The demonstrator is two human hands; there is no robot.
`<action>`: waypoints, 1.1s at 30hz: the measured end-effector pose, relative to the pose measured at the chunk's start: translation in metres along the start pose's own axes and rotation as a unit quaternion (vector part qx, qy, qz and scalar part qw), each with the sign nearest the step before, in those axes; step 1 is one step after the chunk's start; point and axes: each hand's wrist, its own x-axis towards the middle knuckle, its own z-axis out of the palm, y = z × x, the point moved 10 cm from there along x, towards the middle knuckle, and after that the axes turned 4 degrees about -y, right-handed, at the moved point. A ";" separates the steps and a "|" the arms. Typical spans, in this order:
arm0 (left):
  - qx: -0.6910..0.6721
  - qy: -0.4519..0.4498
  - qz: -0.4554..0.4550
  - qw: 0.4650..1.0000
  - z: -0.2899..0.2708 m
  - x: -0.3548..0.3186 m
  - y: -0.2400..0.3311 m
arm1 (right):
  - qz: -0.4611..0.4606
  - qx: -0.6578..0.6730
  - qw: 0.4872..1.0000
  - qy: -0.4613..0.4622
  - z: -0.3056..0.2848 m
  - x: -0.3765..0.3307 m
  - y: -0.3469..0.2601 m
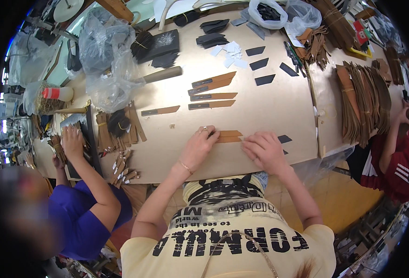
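Note:
Two brown strips (230,136), leather by their look, lie one above the other on the table in front of me, with slanted right ends. My left hand (199,146) has its fingertips closed on their left end. At the right end, my right hand (264,150) has curled fingers pressed together, and whatever they hold is hidden. Dark slant-cut pieces (284,139) stick out just right of that hand. Farther up lie several brown strips with dark patches at their left ends (212,96), and a single similar strip (161,110) is off to the left.
Dark slant-cut pieces (259,64) and white paper slips (232,54) lie farther back. Bundled brown strips (364,102) stand right; plastic bags (106,51) and strip bundles (105,132) are left. A co-worker's hand (72,142) works at left; another person (394,153) is at right.

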 end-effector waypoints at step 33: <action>0.093 -0.030 0.102 0.990 0.016 0.016 0.006 | 0.134 -0.133 0.982 -0.023 -0.014 0.040 0.098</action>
